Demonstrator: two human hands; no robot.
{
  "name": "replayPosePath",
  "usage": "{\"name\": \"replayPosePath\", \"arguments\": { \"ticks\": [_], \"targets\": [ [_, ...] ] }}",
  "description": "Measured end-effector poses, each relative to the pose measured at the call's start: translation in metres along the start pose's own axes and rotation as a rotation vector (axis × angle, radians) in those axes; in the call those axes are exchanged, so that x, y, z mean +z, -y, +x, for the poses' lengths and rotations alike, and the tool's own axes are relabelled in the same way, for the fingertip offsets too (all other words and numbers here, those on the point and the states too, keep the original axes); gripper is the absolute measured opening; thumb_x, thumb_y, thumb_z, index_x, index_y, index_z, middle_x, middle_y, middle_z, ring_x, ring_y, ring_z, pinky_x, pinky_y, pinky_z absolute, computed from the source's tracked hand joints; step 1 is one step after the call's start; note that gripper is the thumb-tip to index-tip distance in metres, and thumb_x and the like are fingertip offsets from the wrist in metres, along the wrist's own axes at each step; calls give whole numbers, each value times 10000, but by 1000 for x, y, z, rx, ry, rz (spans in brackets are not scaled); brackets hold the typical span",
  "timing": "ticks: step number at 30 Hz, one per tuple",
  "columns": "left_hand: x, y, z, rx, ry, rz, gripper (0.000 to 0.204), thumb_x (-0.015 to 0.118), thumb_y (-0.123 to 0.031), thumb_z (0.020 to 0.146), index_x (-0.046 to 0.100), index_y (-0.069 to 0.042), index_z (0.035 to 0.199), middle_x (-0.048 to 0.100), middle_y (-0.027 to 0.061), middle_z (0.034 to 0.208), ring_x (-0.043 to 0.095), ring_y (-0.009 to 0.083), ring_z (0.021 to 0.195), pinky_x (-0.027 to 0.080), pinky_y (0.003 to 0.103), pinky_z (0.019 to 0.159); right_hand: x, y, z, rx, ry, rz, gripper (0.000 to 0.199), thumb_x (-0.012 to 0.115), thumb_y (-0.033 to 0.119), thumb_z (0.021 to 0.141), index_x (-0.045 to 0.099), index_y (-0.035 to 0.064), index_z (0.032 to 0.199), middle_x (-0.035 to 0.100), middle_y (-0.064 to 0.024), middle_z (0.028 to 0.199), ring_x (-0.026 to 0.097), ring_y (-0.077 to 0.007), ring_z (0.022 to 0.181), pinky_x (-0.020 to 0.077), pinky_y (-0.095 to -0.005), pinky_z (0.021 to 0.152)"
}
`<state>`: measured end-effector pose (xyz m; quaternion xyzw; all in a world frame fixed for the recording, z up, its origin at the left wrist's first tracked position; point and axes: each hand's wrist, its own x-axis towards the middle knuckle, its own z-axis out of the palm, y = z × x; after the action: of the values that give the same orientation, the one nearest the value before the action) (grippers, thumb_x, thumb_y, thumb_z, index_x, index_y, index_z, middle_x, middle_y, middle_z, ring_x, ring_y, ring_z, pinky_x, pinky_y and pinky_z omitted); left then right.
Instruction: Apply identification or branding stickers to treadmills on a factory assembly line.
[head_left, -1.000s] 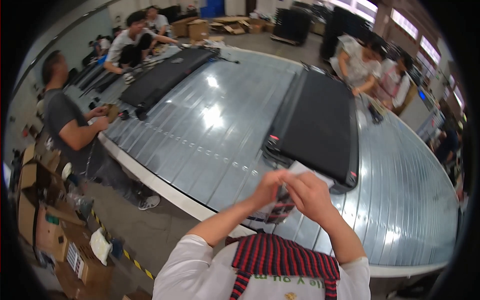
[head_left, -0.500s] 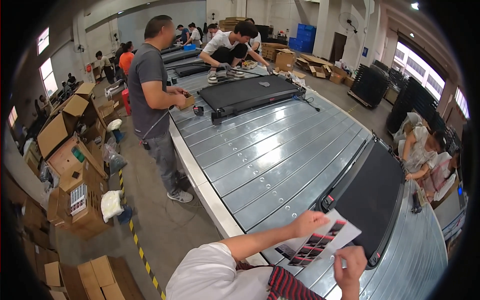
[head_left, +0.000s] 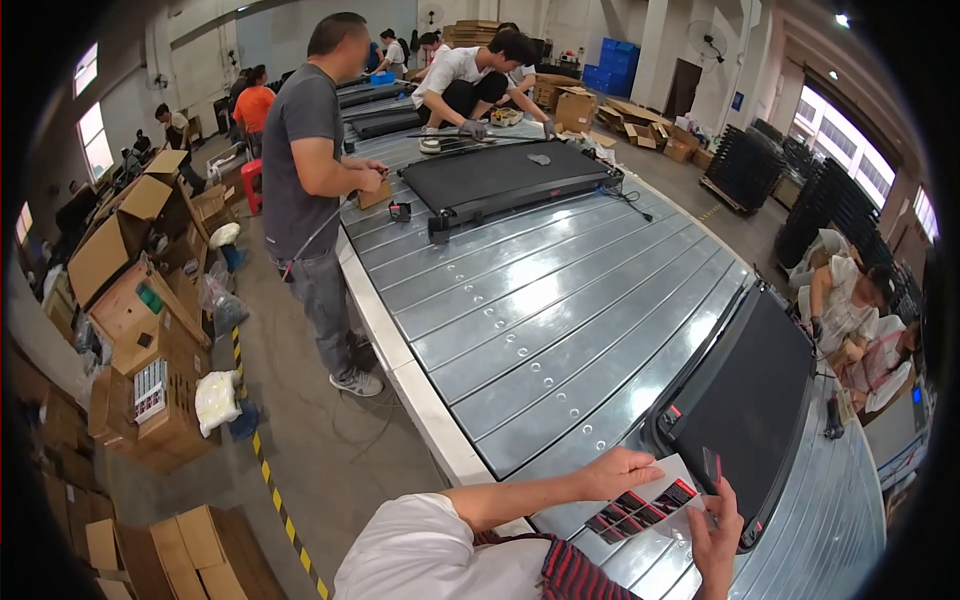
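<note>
My left hand [head_left: 618, 474] pinches the upper edge of a white sheet of stickers [head_left: 665, 490] printed in black and red. Close to the sheet's right side is my right hand [head_left: 716, 535], its fingers bent. A small dark label with a red end [head_left: 712, 466] stands at its index fingertip, apart from the sheet, and seems held there. Just beyond both hands lies a flat black treadmill [head_left: 745, 390] with a dark belt and small red marks at its near corners.
The treadmill rests on a long grey slatted metal table [head_left: 540, 290] with a white edge. Another black treadmill [head_left: 510, 180] lies farther along it, where a person [head_left: 470, 85] squats. One person [head_left: 315, 160] stands at the left edge; others sit at right [head_left: 850, 310]. Cardboard boxes [head_left: 165, 400] line the left.
My right hand has moved up beside the sticker sheet, and a small label now shows at its fingertip. The sheet has turned to face me more, with my left hand slightly lower.
</note>
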<state>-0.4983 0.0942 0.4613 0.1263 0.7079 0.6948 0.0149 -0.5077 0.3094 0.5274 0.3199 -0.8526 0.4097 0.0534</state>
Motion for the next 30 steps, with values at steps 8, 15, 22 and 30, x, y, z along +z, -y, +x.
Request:
{"name": "replayPosePath", "arguments": {
  "ticks": [8,15,22,30],
  "targets": [
    [11,-3,-18,27,70,137,288,527,-270,872,580,10,839,455,36,583,395,66,579,371,257,523,-5,2,-11,25,92,38,481,577,-48,706,454,22,1167,539,-52,587,507,-103,543,398,-235,539],
    [47,-22,-40,-2,-54,169,308,545,-274,857,555,6,728,398,32,551,366,63,556,349,275,491,-28,3,-50,137,117,192,453,595,-16,716,479,30,1152,626,-119,674,609,-154,604,464,-259,574],
    [61,-35,-35,-165,-52,291,242,573,-238,844,605,-4,793,544,22,635,449,56,604,400,260,539,-42,-18,-62,72,101,96,431,619,32,723,493,16,1135,476,-84,566,430,-145,506,372,-264,498],
    [117,-49,-1,-116,204,199,235,580,-213,839,625,2,924,637,39,767,563,86,713,449,242,652,-79,-32,-103,204,124,187,515,542,-51,740,417,65,1226,631,-134,752,624,-239,730,470,-314,669]
  ]
}}
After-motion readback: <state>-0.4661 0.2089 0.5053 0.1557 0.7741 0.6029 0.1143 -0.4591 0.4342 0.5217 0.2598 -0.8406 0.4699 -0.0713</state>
